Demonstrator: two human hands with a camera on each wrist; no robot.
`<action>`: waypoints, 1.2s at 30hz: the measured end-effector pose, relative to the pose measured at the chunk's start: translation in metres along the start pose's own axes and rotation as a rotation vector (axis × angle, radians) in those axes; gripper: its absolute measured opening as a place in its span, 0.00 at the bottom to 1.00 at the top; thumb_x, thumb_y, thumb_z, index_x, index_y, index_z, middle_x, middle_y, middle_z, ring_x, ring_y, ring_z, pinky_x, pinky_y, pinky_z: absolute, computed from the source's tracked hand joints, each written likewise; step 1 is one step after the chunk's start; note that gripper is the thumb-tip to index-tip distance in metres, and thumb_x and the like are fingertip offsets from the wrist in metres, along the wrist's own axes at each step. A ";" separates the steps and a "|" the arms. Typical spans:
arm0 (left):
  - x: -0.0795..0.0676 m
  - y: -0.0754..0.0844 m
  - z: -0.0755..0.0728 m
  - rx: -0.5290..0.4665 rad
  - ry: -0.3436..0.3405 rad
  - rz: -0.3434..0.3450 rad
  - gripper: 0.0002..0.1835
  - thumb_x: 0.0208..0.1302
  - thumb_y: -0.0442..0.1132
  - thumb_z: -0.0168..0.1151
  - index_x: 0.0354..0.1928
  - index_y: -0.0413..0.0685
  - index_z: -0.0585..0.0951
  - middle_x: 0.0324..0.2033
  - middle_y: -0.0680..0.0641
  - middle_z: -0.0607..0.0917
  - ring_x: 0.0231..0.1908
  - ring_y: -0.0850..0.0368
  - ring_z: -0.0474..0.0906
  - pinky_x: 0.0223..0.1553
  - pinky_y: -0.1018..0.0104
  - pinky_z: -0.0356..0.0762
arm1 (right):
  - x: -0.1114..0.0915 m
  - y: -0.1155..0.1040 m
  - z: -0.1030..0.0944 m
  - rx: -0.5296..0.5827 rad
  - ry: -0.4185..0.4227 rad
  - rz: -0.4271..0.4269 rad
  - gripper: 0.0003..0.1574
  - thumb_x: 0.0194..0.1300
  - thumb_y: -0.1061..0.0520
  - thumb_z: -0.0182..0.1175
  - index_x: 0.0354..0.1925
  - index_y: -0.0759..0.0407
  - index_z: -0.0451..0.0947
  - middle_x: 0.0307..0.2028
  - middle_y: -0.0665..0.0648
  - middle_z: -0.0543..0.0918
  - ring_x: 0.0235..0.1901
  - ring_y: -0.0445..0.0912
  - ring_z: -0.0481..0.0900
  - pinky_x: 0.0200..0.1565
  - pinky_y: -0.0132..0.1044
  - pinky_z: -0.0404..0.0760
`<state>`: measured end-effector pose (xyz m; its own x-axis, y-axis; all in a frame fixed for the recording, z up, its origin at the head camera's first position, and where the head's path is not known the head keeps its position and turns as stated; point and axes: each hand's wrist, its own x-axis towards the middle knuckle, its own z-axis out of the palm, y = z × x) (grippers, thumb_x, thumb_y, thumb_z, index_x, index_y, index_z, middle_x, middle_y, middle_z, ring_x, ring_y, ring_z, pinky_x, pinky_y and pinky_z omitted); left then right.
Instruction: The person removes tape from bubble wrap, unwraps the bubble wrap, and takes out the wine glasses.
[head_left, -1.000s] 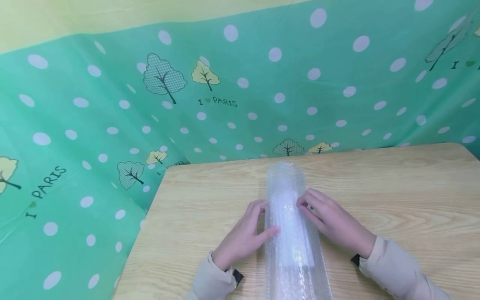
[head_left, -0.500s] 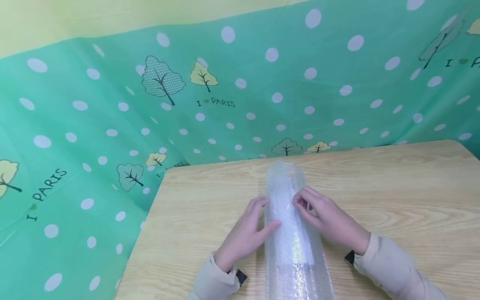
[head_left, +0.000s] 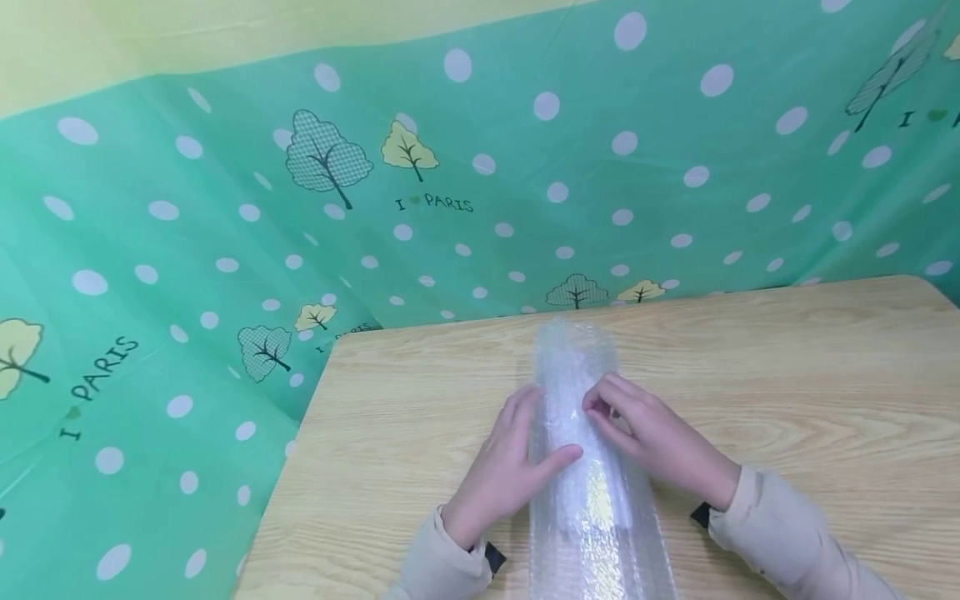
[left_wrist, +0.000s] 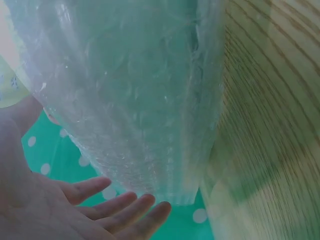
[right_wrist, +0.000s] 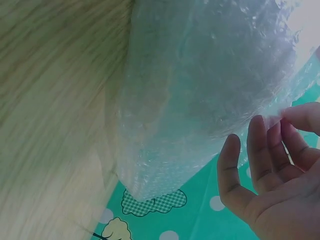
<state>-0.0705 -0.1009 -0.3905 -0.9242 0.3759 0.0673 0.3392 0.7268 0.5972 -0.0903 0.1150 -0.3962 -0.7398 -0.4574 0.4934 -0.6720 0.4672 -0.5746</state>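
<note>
Bubble wrap (head_left: 551,558) lies lengthwise on the wooden table (head_left: 795,392), in the head view running from near the far edge out past the bottom of the frame, with a white patch (head_left: 596,492) showing through its upper side. Behind and to the left hangs a green cloth (head_left: 210,383) with pale dots, trees (head_left: 327,158) in grey check and yellow, and the words "I PARIS" with a small heart between, repeated several times, some cut off by the frame. The left hand (head_left: 506,471) covers part of the wrap's left side, thumb laid over the top, fingers along the edge, a wide gap between them. From the other side, the right hand (head_left: 648,429) reaches across, thumb and forefinger brought together on the wrap. Both wrists come out of pale sleeves (head_left: 787,533) with a bit of black at the cuffs. In the left wrist view the four fingers (left_wrist: 122,212) are stretched out beside the wrap, which fills most of the upper frame. In the right wrist view thumb and forefinger pinch the wrap's edge, the other fingers loosely bent, with cloth and trees below.
</note>
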 end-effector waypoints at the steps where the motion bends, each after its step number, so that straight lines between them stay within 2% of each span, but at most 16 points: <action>1: 0.000 0.000 0.000 0.005 0.002 -0.005 0.48 0.55 0.72 0.47 0.71 0.54 0.51 0.69 0.52 0.52 0.67 0.56 0.51 0.62 0.50 0.60 | 0.000 0.000 0.000 -0.001 0.001 -0.005 0.10 0.60 0.65 0.59 0.40 0.54 0.73 0.35 0.42 0.74 0.35 0.33 0.72 0.39 0.26 0.78; 6: -0.001 0.001 0.001 0.003 0.008 -0.012 0.48 0.55 0.71 0.49 0.71 0.55 0.49 0.70 0.54 0.48 0.67 0.55 0.48 0.61 0.47 0.60 | 0.000 -0.001 0.000 -0.035 -0.009 -0.013 0.12 0.60 0.63 0.59 0.44 0.56 0.73 0.37 0.42 0.74 0.36 0.34 0.72 0.40 0.28 0.78; 11: -0.001 -0.001 0.003 -0.004 -0.002 0.009 0.47 0.56 0.70 0.49 0.72 0.58 0.46 0.71 0.54 0.43 0.68 0.53 0.44 0.60 0.42 0.59 | -0.001 -0.002 0.000 -0.077 -0.043 0.003 0.17 0.62 0.57 0.59 0.49 0.57 0.71 0.39 0.44 0.73 0.38 0.35 0.71 0.40 0.30 0.78; 23: -0.003 -0.008 -0.002 0.014 0.000 0.033 0.47 0.56 0.70 0.48 0.72 0.62 0.44 0.71 0.54 0.45 0.68 0.57 0.43 0.60 0.43 0.59 | -0.002 -0.003 -0.003 -0.153 -0.067 0.070 0.27 0.62 0.44 0.58 0.55 0.55 0.69 0.52 0.48 0.69 0.53 0.42 0.66 0.55 0.42 0.72; 31: -0.002 -0.007 -0.005 0.013 -0.020 0.027 0.48 0.54 0.70 0.51 0.72 0.63 0.45 0.71 0.58 0.45 0.68 0.59 0.44 0.62 0.45 0.57 | -0.003 0.000 -0.003 -0.191 -0.080 0.034 0.27 0.59 0.47 0.61 0.54 0.57 0.69 0.51 0.50 0.69 0.52 0.42 0.65 0.54 0.41 0.72; 36: -0.002 -0.009 -0.005 0.017 -0.010 0.033 0.47 0.54 0.70 0.52 0.71 0.62 0.47 0.71 0.58 0.46 0.68 0.59 0.45 0.62 0.45 0.57 | -0.006 0.002 -0.004 -0.197 -0.087 0.049 0.27 0.59 0.47 0.62 0.53 0.57 0.70 0.51 0.49 0.69 0.52 0.41 0.65 0.54 0.41 0.72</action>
<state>-0.0728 -0.1109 -0.3919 -0.9107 0.4054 0.0789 0.3725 0.7238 0.5808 -0.0876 0.1217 -0.3973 -0.7718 -0.4904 0.4048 -0.6352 0.6251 -0.4537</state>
